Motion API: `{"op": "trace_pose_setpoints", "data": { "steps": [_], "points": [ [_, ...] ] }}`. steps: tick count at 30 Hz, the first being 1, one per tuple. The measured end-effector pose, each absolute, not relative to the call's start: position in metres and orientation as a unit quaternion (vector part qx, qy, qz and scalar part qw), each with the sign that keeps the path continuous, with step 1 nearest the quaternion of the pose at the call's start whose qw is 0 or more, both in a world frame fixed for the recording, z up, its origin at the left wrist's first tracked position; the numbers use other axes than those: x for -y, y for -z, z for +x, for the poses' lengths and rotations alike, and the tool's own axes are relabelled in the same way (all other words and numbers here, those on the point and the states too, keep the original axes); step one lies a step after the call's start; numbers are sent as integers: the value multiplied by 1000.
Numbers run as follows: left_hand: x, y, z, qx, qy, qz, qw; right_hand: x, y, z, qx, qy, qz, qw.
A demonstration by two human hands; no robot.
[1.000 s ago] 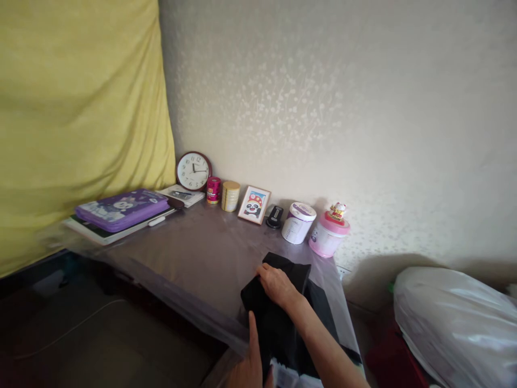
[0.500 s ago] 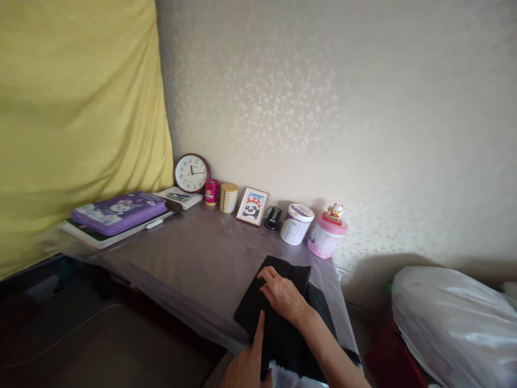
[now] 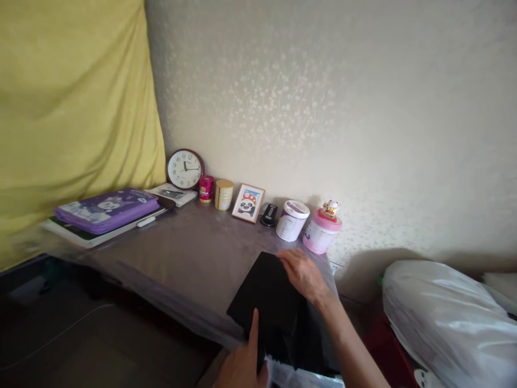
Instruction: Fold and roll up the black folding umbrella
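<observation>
Black folded cloth (image 3: 269, 293) lies at the near right end of the table (image 3: 194, 253), on the clear plastic sheet that covers the top; the person's right hand (image 3: 304, 275) rests flat on the cloth's far right corner, fingers spread and pressing down, its grip released rather than closed round anything; the left hand (image 3: 244, 366) comes up from the bottom edge of the view at the cloth's near edge, forefinger stretched out along the fabric, and whether the other fingers pinch the cloth I cannot tell, since they are hidden below; a white patch of something shows just under the cloth at the bottom edge. Along the wall behind stand a round wall clock (image 3: 184, 168), a small red tin (image 3: 205, 188), a gold tin (image 3: 223, 194), a framed panda picture (image 3: 247, 203), a small black gadget (image 3: 269, 214), a white tub with a purple lid (image 3: 292, 220) and a pink tub (image 3: 321, 235) with a lucky cat figure (image 3: 330, 207) on top; a purple case (image 3: 105, 203) lies at the table's far left on a flat board, beside the yellow curtain (image 3: 72, 118); a large white plastic bag (image 3: 444, 318) sits to the right, well apart from the table.
</observation>
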State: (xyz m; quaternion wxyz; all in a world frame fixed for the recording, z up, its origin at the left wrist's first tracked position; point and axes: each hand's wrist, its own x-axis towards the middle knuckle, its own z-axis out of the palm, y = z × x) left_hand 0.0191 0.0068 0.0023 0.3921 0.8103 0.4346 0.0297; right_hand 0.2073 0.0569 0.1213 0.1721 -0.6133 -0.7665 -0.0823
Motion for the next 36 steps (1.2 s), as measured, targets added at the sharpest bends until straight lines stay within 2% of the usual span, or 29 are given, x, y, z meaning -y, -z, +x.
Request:
{"op": "trace_pose_setpoints", "data": {
  "steps": [4,9,13,20,28,32,36],
  "points": [
    [-8,5,19,-433,-42,808,398,-18,-125,235,745,101,-630,193],
    [-8,16,20,-425,-60,816,387,12,-110,234,789,24,-595,154],
    [-7,19,20,-422,-70,817,387,15,-104,226,801,9,-584,134],
    [-7,12,19,-413,-61,818,394,5,-103,226,793,24,-573,206],
    [-16,9,17,-403,-15,848,342,-35,-93,206,770,66,-534,343],
    [-18,8,15,-387,-18,858,339,-56,-72,192,763,70,-539,348],
    [-16,6,16,-394,-4,858,331,-64,-45,186,766,70,-557,313]
  ]
}}
